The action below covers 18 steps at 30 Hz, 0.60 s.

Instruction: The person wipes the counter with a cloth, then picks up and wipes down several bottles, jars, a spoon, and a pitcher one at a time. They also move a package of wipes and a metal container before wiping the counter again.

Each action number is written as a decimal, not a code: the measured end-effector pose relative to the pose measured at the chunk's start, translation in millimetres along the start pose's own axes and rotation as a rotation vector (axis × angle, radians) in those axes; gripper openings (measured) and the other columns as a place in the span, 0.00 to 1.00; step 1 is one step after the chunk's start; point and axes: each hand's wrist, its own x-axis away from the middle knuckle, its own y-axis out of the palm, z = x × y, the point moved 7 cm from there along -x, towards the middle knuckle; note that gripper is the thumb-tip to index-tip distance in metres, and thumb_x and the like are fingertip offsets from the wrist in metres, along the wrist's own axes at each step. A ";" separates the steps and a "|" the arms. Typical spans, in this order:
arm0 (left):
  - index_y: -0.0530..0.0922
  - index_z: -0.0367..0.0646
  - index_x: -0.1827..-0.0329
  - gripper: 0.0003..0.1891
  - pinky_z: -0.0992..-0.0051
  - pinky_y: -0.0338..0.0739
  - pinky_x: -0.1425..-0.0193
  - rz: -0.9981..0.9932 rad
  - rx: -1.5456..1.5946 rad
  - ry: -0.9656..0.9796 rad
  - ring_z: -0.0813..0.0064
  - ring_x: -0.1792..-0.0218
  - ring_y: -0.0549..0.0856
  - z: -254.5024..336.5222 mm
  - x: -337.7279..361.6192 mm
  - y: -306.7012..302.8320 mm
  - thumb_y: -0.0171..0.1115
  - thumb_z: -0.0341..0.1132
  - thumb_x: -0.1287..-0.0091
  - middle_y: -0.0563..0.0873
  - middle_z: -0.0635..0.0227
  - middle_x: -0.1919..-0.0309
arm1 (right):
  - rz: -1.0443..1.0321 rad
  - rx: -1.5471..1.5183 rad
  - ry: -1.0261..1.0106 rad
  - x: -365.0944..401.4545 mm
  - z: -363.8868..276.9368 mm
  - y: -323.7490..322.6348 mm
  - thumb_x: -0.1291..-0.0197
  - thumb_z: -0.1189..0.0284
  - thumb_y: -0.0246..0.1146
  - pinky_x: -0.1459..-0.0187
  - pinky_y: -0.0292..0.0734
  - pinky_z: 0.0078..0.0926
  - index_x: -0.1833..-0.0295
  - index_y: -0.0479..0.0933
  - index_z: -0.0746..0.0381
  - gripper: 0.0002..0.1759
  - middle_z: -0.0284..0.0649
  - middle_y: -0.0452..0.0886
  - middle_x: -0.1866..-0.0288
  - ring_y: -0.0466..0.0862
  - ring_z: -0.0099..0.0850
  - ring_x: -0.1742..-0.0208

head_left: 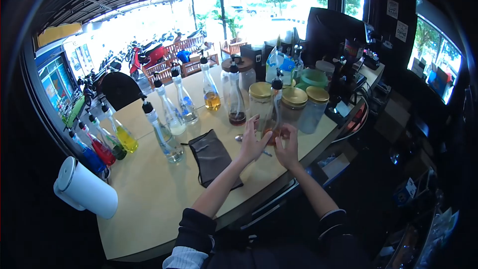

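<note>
A clear glass pump bottle [276, 107] with a black pump top stands near the table's right side, with reddish-brown liquid low inside. My left hand [254, 142] is at its left side, thumb and fingers around the lower part. From the right, my right hand [287, 145] has its bent fingers against the same bottle. Both hands partly hide its base. A metal spoon [239, 138] lies just left of my left hand. Behind the bottle stand gold-lidded glass jars [308, 112]. To the left lies a dark drawstring pouch [211, 155].
Several pump bottles stand leftward, among them a clear one [168, 142] and an amber one [211, 97]. Bottles of coloured liquid, including yellow [125, 137], line the far left edge near a white jug [89, 189]. The wooden table [144, 204] has a front edge close to my forearms.
</note>
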 end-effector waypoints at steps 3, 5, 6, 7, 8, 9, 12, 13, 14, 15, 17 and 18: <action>0.60 0.32 0.33 0.40 0.62 0.66 0.33 0.000 -0.037 0.008 0.56 0.37 0.72 -19.8 -15.2 21.1 0.70 0.40 0.45 0.71 0.48 0.41 | -0.040 -0.020 0.067 3.3 21.8 3.9 0.47 0.78 0.64 0.43 0.69 0.31 0.35 0.61 0.65 0.33 0.45 0.68 0.41 0.72 0.37 0.40; 0.61 0.33 0.34 0.43 0.63 0.68 0.33 0.022 -0.057 -0.006 0.56 0.38 0.74 -27.7 -22.3 27.3 0.75 0.42 0.50 0.74 0.48 0.42 | -0.072 -0.103 0.133 4.8 36.7 11.2 0.47 0.78 0.65 0.42 0.70 0.32 0.35 0.60 0.65 0.34 0.46 0.68 0.41 0.72 0.38 0.39; 0.61 0.33 0.34 0.43 0.63 0.68 0.33 0.024 -0.062 -0.005 0.56 0.38 0.74 -22.2 -24.8 28.8 0.75 0.42 0.50 0.74 0.48 0.42 | -0.105 -0.182 0.202 4.9 43.1 16.2 0.47 0.77 0.66 0.41 0.70 0.34 0.35 0.60 0.65 0.34 0.48 0.69 0.41 0.72 0.39 0.39; 0.62 0.33 0.35 0.44 0.64 0.69 0.35 0.005 -0.112 -0.028 0.57 0.40 0.76 -18.3 -24.8 31.6 0.76 0.41 0.52 0.74 0.49 0.43 | -0.115 -0.187 0.216 5.5 46.0 17.5 0.47 0.76 0.67 0.40 0.70 0.35 0.34 0.59 0.66 0.36 0.49 0.69 0.42 0.72 0.41 0.38; 0.63 0.34 0.35 0.44 0.65 0.71 0.37 -0.014 -0.163 -0.053 0.57 0.42 0.78 -14.7 -25.4 33.8 0.77 0.40 0.54 0.75 0.49 0.44 | -0.117 -0.194 0.216 4.3 48.6 16.9 0.47 0.76 0.67 0.40 0.70 0.35 0.34 0.59 0.66 0.36 0.49 0.69 0.42 0.72 0.41 0.38; 0.63 0.34 0.35 0.44 0.65 0.71 0.37 -0.012 -0.170 -0.056 0.57 0.42 0.78 -16.4 -26.0 37.5 0.77 0.40 0.54 0.75 0.49 0.44 | -0.130 -0.200 0.218 3.9 49.8 16.9 0.47 0.76 0.67 0.40 0.69 0.36 0.34 0.59 0.64 0.35 0.46 0.70 0.41 0.72 0.38 0.38; 0.65 0.33 0.38 0.44 0.66 0.75 0.40 0.038 -0.151 -0.126 0.58 0.46 0.81 -23.6 -24.1 43.1 0.79 0.38 0.57 0.79 0.50 0.48 | -0.138 -0.176 0.230 5.8 50.7 16.0 0.47 0.75 0.68 0.40 0.68 0.38 0.35 0.59 0.62 0.35 0.44 0.71 0.40 0.72 0.37 0.37; 0.66 0.33 0.39 0.42 0.65 0.75 0.41 0.053 -0.133 -0.123 0.58 0.47 0.82 -23.2 -25.6 42.3 0.79 0.37 0.57 0.80 0.51 0.50 | -0.128 -0.139 0.234 5.5 49.3 15.1 0.47 0.75 0.69 0.40 0.69 0.38 0.34 0.59 0.62 0.36 0.45 0.71 0.40 0.72 0.37 0.37; 0.67 0.33 0.41 0.41 0.65 0.76 0.41 0.068 -0.114 -0.121 0.58 0.48 0.82 -22.7 -25.9 40.9 0.79 0.36 0.57 0.81 0.52 0.52 | -0.131 -0.146 0.239 5.6 48.3 15.7 0.47 0.75 0.69 0.40 0.69 0.38 0.34 0.59 0.62 0.36 0.45 0.71 0.40 0.72 0.37 0.37; 0.67 0.33 0.41 0.41 0.65 0.76 0.41 0.068 -0.122 -0.125 0.58 0.48 0.82 -19.4 -25.2 38.7 0.79 0.36 0.57 0.81 0.52 0.52 | -0.126 -0.129 0.222 5.5 48.4 15.2 0.48 0.74 0.69 0.42 0.70 0.38 0.35 0.60 0.64 0.36 0.47 0.70 0.42 0.73 0.39 0.39; 0.69 0.33 0.43 0.38 0.68 0.76 0.42 0.061 -0.087 -0.160 0.63 0.50 0.83 -13.9 -25.8 32.0 0.79 0.35 0.57 0.82 0.54 0.56 | -0.121 -0.118 0.200 5.2 47.3 13.9 0.49 0.73 0.70 0.43 0.71 0.38 0.35 0.60 0.66 0.37 0.49 0.69 0.43 0.74 0.41 0.41; 0.69 0.33 0.43 0.38 0.68 0.76 0.42 0.065 -0.093 -0.157 0.63 0.50 0.83 -16.7 -28.0 27.3 0.79 0.35 0.57 0.82 0.54 0.56 | -0.135 -0.087 0.194 5.7 45.7 13.9 0.49 0.73 0.70 0.42 0.70 0.38 0.35 0.60 0.65 0.38 0.48 0.70 0.41 0.73 0.40 0.39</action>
